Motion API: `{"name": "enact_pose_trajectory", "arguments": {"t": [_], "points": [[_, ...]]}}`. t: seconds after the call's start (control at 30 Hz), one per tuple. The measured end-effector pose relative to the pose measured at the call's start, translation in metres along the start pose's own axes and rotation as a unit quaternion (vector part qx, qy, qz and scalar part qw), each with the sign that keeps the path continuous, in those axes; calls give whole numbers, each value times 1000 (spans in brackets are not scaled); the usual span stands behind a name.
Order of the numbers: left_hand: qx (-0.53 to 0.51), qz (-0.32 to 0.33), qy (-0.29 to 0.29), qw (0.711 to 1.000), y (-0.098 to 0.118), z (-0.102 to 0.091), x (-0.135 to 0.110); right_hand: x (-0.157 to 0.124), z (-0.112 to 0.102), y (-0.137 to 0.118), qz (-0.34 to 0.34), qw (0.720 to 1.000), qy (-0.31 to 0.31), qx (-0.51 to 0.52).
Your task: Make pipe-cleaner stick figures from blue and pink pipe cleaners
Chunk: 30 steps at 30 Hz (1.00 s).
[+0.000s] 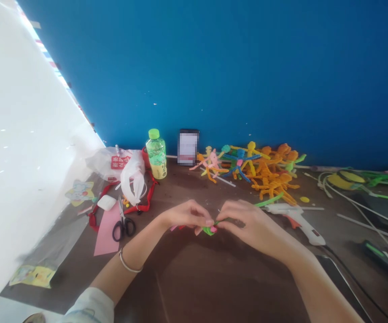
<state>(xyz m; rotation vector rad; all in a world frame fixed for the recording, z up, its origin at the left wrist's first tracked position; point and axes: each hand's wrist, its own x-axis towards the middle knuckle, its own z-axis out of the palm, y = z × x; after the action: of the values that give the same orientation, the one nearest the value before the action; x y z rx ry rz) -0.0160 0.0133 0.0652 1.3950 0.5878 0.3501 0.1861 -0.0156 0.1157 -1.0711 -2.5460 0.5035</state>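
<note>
A small bundle of green fuzzy pipe cleaner (209, 231), with a bit of pink on it, is held low over the middle of the table. My left hand (190, 215) pinches it from the left between thumb and fingers. From the right, my right hand (243, 217) closes thumb and forefinger on a green end of the same piece. Some pink and red shows just under my left fingers; what it belongs to is hidden. Behind my right hand lies a white hot glue gun (302, 222) with an orange trigger, next to a loose green pipe cleaner (270, 200).
Pipe-cleaner figures (271, 172) crowd the back by the blue wall, near a phone (187, 148). A bottle (156, 154), a white plastic bag (130, 170), black scissors (124, 226) and pink paper (106, 233) stand left. Cables (362, 204) and a dark tablet-like device (342, 282) lie right.
</note>
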Motion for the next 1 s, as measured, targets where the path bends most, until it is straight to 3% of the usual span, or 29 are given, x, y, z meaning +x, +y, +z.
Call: {"name": "enact_pose_trajectory", "arguments": {"t": [0.2, 0.33, 0.5, 0.83, 1.0], "points": [[30, 15, 37, 999, 6, 2, -1, 0, 1, 2, -61, 993, 17, -104], [-21, 1, 33, 999, 4, 2, -1, 2, 0, 2, -72, 987, 4, -141], [-96, -13, 37, 995, -4, 2, 2, 2, -1, 3, -60, 979, 1, -194], [-78, -3, 58, 995, -2, 1, 3, 8, -3, 1, -33, 978, -40, -203], [-56, 13, 87, 995, 2, 2, 3, 11, -4, 1, -29, 970, -14, -242]]}}
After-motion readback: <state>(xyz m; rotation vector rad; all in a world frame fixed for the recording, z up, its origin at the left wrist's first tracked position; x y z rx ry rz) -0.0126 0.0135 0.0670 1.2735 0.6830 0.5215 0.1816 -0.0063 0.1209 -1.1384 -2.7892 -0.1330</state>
